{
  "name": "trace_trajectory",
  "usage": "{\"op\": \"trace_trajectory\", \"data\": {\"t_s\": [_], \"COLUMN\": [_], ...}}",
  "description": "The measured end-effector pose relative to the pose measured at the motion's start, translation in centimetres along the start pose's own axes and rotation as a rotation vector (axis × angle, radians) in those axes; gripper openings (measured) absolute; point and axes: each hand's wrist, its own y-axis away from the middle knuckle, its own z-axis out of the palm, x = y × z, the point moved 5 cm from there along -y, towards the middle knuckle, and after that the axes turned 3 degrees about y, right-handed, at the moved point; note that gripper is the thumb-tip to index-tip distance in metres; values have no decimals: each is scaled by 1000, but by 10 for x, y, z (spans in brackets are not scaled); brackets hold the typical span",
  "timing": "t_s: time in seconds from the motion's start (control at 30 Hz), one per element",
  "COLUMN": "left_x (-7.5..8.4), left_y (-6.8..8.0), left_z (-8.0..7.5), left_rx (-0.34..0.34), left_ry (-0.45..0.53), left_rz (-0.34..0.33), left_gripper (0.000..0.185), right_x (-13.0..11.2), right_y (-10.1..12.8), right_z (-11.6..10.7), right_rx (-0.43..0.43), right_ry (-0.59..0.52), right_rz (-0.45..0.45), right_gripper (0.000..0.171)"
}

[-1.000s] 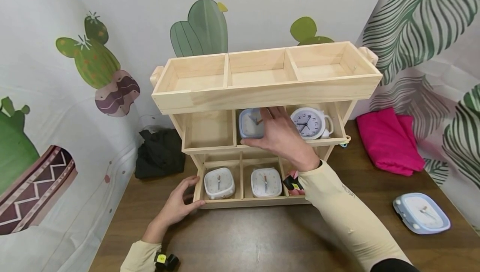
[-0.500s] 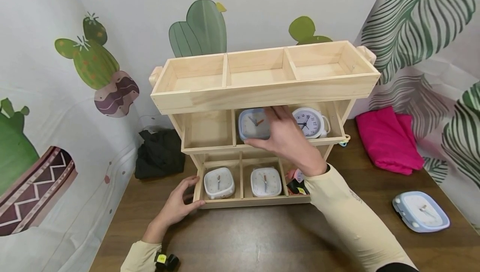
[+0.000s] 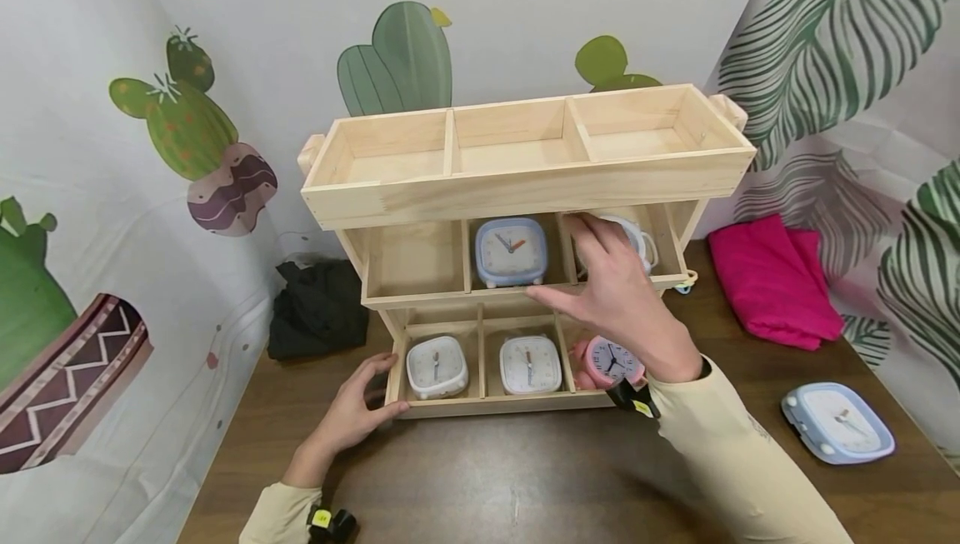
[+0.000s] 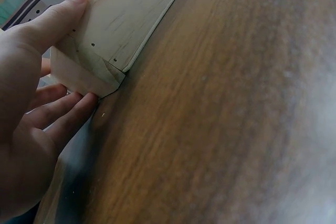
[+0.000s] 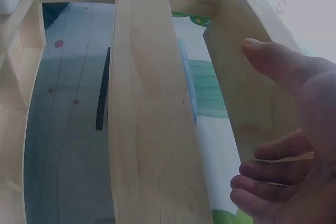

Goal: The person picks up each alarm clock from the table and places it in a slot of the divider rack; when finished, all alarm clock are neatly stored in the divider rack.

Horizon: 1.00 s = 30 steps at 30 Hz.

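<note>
Left hand [image 3: 352,419] grips the front-left corner of the wooden rack's [image 3: 525,186] bottom tier, thumb on top, fingers curled under the corner block. Rack stands on the tabletop [image 3: 510,486].

Bottom tier: two white square clocks [image 3: 437,366] and a pink round clock [image 3: 611,361], one per compartment.

Right hand [image 3: 622,302] hovers in front of the middle tier, fingers loosely spread, holding nothing, just off the blue square clock [image 3: 512,251].

That clock stands upright in the centre compartment, resting on small feet. Probably light plastic, rigid, smooth face, so likely slippery; best taken by the side edges, not the face.

White clock [image 3: 636,237] in the right compartment is mostly hidden behind the hand.

Top tier is three open compartments.
</note>
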Motion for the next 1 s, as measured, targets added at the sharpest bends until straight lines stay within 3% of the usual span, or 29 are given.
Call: {"op": "trace_trajectory", "data": {"t_s": [0.23, 0.53, 0.83, 1.0], "left_x": [0, 2, 0, 0], "left_y": [1, 0, -1, 0], "left_z": [0, 0, 0, 0], "left_rx": [3, -4, -5, -7], "left_ry": [-1, 9, 5, 5], "left_rz": [-4, 8, 1, -2], "left_gripper": [70, 70, 70, 69], "right_x": [10, 27, 45, 57], "right_y": [17, 47, 74, 92], "right_z": [-19, -45, -62, -70], "right_rx": [56, 73, 128, 130], "right_ry": [1, 2, 33, 50], "right_rz": [25, 167, 249, 305], "right_gripper": [89, 87, 91, 81]}}
